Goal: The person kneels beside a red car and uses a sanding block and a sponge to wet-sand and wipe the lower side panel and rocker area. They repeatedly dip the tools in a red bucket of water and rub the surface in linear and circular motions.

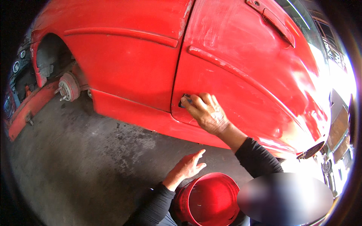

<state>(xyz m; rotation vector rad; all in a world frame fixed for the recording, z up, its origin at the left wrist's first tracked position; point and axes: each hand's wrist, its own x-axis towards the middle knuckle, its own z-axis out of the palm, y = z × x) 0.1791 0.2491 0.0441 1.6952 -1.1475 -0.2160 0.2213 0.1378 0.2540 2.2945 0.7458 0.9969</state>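
A red car's door panel fills the upper right, with whitish scuffs over its paint. Low on the door, close to the vertical gap at its left edge, my right hand presses a small dark flat piece against the panel. My fingers cover most of that piece, so its exact kind does not show. My left hand is held in the air below the car's sill, fingers stretched out and holding nothing. Just beneath it stands a red bucket, open at the top and red inside.
A raised trim strip crosses the door, under a red door handle. At left, a bare wheel hub shows in the wheel arch beside a loose red bumper-like panel. The concrete floor has dark wet patches.
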